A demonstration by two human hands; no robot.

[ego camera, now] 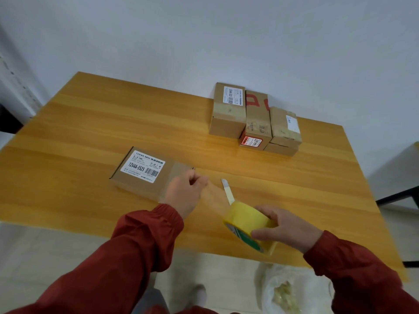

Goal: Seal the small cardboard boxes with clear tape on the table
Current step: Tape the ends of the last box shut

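Against pale grey wall (204, 30): wooden table (90, 123). Left-centre on table: labelled cardboard box (140, 171), lying flat. Left hand (184, 193) at box's right end, fingertips pressed together, pinching end of clear tape strip (214, 193). Strip stretched to yellow tape roll (247, 220). Utility knife (227, 191) on table behind strip. Right hand (288, 230) curled round roll, near table's front edge. Far right by wall: stacked cardboard boxes (256, 118). On floor: plastic bag (283, 288).

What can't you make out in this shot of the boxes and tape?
Head view: where the tape strip ends, hidden by the left hand.
Head view: fine print on the near box label, too small.
Head view: the bottom box at the back, mostly covered by the box above.
Head view: contents of the bag on the floor, blurred.
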